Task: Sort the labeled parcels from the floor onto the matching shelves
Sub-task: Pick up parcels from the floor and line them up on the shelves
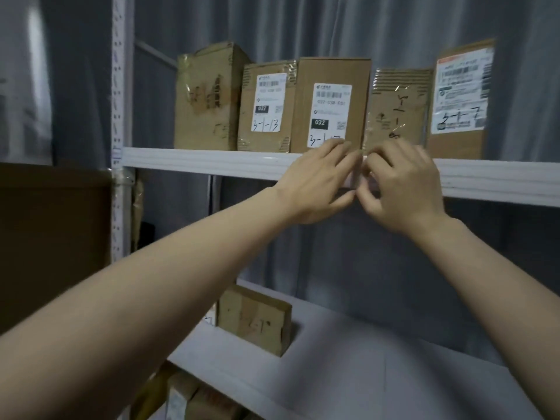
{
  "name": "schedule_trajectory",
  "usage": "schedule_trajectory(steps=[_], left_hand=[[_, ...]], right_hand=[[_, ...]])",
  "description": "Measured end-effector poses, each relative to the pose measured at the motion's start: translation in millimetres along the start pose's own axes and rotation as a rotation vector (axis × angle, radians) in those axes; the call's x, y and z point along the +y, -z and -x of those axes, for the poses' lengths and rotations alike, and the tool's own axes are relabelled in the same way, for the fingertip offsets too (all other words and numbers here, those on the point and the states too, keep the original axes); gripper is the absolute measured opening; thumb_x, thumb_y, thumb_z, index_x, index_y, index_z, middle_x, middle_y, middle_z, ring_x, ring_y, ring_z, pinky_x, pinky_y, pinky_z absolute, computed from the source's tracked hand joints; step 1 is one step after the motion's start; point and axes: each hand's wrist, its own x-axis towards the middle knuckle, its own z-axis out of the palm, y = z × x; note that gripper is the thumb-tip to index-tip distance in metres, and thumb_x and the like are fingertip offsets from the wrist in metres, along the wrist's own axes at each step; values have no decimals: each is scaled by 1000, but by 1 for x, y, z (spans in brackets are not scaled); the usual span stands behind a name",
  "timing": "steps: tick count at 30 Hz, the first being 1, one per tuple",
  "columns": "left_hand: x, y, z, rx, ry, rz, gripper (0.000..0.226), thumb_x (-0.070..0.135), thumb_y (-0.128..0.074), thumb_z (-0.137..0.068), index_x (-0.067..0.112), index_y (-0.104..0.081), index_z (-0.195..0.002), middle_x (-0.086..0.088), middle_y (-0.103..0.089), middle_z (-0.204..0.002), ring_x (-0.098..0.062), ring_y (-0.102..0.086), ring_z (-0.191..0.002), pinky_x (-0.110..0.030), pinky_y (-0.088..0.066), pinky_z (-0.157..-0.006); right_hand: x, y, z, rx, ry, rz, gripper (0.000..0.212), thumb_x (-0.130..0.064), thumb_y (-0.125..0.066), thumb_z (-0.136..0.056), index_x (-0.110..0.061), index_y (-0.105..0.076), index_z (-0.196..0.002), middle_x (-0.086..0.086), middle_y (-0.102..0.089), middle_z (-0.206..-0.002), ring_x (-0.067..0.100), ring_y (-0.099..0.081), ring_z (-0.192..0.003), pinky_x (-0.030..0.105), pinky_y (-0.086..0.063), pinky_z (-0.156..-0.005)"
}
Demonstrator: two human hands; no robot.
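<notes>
Several brown parcels stand in a row on the upper white shelf [212, 161]. My left hand [321, 183] lies with straight fingers against the lower front of the middle parcel [330, 74], covering part of its handwritten label. Right beside it, my right hand [403, 189] curls its fingers at the lower left corner of a tape-wrapped parcel [397, 98] with handwriting on it. Both hands meet at the shelf's front edge. To the left stands a parcel marked 3-1-13 [266, 107], and to the right a taller labelled parcel [460, 86].
A worn unlabelled box [206, 95] stands at the row's left end. The lower shelf [363, 359] holds one small box [254, 319]. More parcels [188, 398] sit below that. The white upright [119, 116] frames the left side, with a dark cardboard sheet [51, 237] beyond it. Grey curtains hang behind.
</notes>
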Motion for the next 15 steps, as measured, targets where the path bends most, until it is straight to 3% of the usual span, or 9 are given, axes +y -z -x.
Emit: schedule_trajectory(steps=[3, 15], left_hand=[[-11, 4, 40, -56, 28, -68, 61, 42, -51, -90, 1, -50, -135, -19, -52, -138, -36, -44, -131, -44, -37, -105], [-35, 29, 198, -385, 78, -259, 66, 50, -35, -96, 3, -45, -141, -16, -45, -148, -32, -38, -139, -43, -33, -113]], right_hand=[[-35, -11, 8, -23, 3, -87, 15, -18, -60, -75, -6, -62, -84, 14, -64, -102, 35, -55, -92, 41, -38, -74], [-191, -30, 40, -295, 89, -391, 28, -23, -56, -76, -3, -65, -94, 15, -62, -107, 33, -57, -94, 42, -41, -79]])
